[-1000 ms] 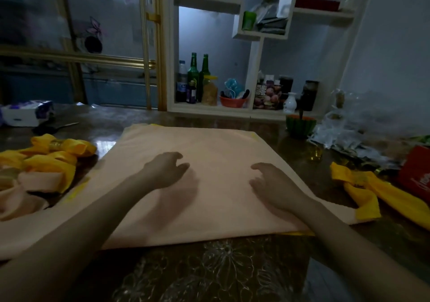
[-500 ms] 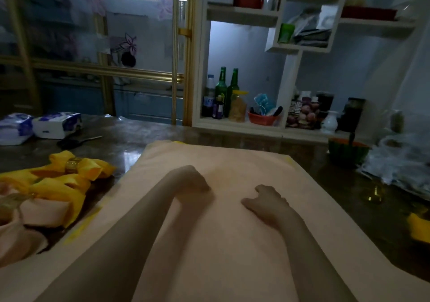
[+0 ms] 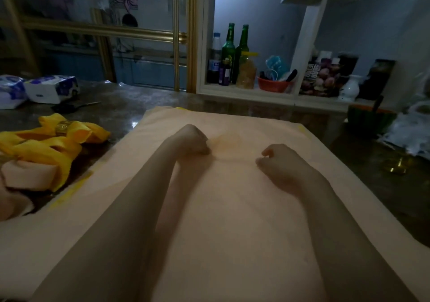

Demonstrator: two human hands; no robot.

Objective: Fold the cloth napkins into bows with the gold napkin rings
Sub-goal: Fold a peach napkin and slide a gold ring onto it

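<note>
- Two hands rest on the peach napkin (image 3: 232, 220), spread flat on the counter (image 3: 111, 108) and not yet folded.
- Left hand (image 3: 192, 140), toward 11 o'clock on the cloth, has fingers curled tight; whether they pinch fabric cannot be told.
- Right hand (image 3: 281, 164), at 1 o'clock, lies with fingers loosely curled, nothing visibly in them.
- At 9 o'clock, a yellow bow (image 3: 79, 132) sits finished, cinched by a gold ring (image 3: 62, 127).
- Some napkins look done; this one seemingly still needs pleating and a ring.
</note>
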